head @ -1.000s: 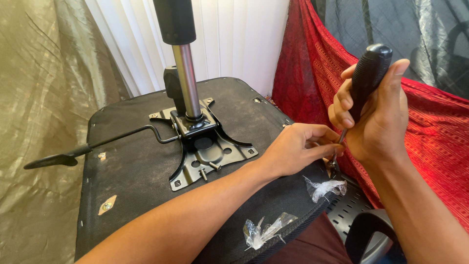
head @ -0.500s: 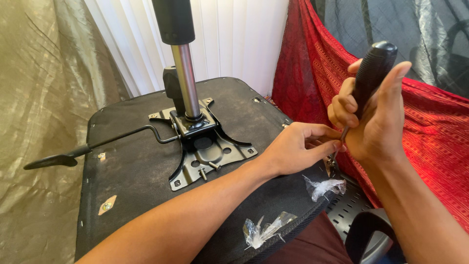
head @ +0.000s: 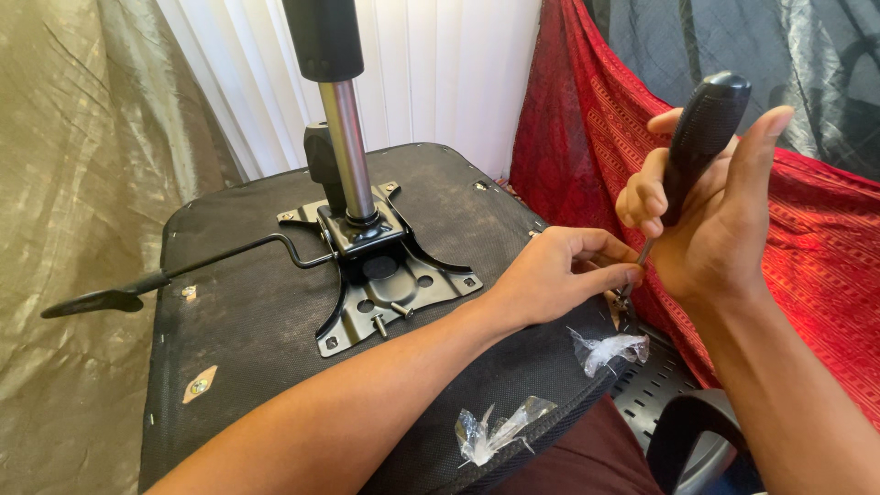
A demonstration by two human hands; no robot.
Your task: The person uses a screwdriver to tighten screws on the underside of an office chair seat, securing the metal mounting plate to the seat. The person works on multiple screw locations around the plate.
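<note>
Red cloth behind, upturned seat [head: 275, 321] in front: right hand [head: 706, 229] fingers wrapped round the screwdriver [head: 701, 137], left hand [head: 559, 275] pinching its tip at the seat's right edge, so a slip could jab those fingertips imo.

Black seat [head: 275, 321], black plate [head: 390, 284], chrome post [head: 348, 147] with black sleeve. Black screwdriver [head: 701, 137]. Beside the seat: red patterned cloth [head: 825, 247], olive sheet [head: 73, 183], white blinds [head: 440, 73].
</note>
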